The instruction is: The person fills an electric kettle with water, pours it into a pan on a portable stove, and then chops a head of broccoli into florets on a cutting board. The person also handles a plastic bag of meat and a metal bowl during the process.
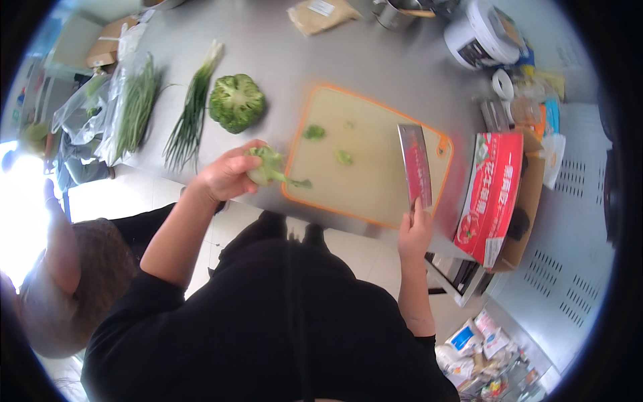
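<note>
In my left hand (230, 172) is a pale green broccoli stalk (267, 168), held above the near left corner of the cutting board (374, 186). A thin strip dangles from it towards the board's orange rim. My right hand (416, 232) grips the handle of a cleaver (416, 163), whose broad blade is over the right part of the board. On the board lie a small broccoli floret (314, 132) and a green scrap (344, 157). A large broccoli head (237, 103) rests on the steel table beyond my left hand, cut side up.
Left of the broccoli head lie scallions (195, 108) and a bundle of long green beans (135, 108) on plastic. A red printed carton (487, 198) stands right of the board. Behind are a white bucket (479, 37) and a metal pot (394, 15). Another person (85, 281) is at the left.
</note>
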Demonstrator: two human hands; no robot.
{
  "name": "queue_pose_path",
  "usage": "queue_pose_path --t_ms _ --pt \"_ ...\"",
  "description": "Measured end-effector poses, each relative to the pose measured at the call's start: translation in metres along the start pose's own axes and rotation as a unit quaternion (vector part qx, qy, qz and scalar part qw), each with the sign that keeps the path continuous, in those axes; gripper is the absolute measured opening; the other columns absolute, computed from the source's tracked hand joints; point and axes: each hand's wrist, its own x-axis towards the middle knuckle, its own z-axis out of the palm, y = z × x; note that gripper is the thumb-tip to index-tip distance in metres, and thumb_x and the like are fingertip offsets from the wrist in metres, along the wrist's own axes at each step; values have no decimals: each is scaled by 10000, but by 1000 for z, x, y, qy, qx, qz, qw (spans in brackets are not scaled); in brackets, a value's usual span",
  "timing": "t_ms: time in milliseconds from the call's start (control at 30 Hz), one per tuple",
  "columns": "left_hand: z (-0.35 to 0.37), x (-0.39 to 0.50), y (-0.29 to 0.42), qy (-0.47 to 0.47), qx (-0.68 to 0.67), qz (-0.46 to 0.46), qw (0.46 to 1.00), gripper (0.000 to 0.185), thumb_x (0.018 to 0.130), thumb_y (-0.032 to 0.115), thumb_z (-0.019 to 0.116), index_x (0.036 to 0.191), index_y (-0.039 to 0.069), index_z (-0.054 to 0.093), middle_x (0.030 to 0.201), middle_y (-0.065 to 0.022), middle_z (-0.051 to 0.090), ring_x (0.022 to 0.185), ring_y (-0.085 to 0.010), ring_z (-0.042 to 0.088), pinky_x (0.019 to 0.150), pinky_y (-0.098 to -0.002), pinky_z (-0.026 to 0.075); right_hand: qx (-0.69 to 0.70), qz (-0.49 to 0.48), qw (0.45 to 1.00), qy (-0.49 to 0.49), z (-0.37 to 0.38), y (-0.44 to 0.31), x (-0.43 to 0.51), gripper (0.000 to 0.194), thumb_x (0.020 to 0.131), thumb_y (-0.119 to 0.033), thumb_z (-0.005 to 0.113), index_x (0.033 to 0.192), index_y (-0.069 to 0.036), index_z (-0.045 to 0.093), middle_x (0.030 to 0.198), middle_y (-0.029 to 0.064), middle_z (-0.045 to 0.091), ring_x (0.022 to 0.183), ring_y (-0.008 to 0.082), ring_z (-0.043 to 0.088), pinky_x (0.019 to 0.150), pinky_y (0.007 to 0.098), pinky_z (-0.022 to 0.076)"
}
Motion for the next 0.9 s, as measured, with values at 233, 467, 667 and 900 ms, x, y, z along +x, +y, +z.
queue_pose_path --t_ms 233,467,667,900 --pt "-12 -24 -10 -70 -160 67 982 489 836 206 700 1229 116 421 1159 -150 528 884 -304 595 510 -233 519 8 7 1000 4 51 9 2 500 798 5 599 1287 2 495 972 112 589 935 306 542 862 429 424" --pt "8 -52 -12 -73 -107 224 966 500 855 213 688 1231 133 369 1211 -126 485 937 -257 593 550 -246 544 -72 -28 997 -15 33 -25 28 546 775 -23 638 1298 -20 481 1120 151 535 1052 305 500 947 453 368" --pt "74 -115 -79 125 44 408 903 517 834 126 685 1205 120 326 1198 -108 459 895 -182 587 624 -280 557 538 -50 748 -385 8 -139 69 620 870 -194 634 1413 -69 363 1323 135 449 1186 266 454 982 416 392" --pt "184 -216 -240 528 226 416 705 547 799 178 719 1166 18 347 1049 -167 498 968 -275 549 842 -367 444 532 -53 341 -773 -45 -252 -86 683 910 -297 611 1458 -91 260 1402 118 391 1296 266 405 1026 431 395"
